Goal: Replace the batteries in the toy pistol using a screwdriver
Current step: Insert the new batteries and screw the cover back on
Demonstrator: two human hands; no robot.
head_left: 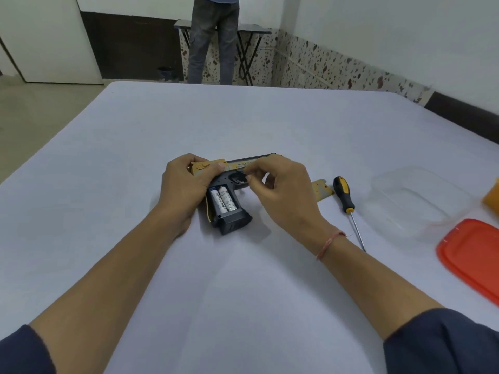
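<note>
I'm looking at a pale cloth-covered table [243, 117]. The toy pistol [233, 222] lies on its side mid-table. Beyond it, a person's legs [213, 41] stand by a folding table [253, 31] against a speckled wall. The left hand [186, 184] grips the pistol's rear. The right hand [283, 190] curls over the trigger guard, and I can't tell whether it pinches anything. Right of the pistol lie a gold cover [321, 187], half hidden by that hand, a screwdriver [343, 194], a hazy clear tub [413, 201] and a cut-off red lid [472, 255]. The pistol's open grip holds two batteries [222, 202].

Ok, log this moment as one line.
left hand: grips pistol rear | right hand: pinching by trigger, contents unclear | batteries: in open grip | screwdriver: on table | cover: off, beside screwdriver
</note>
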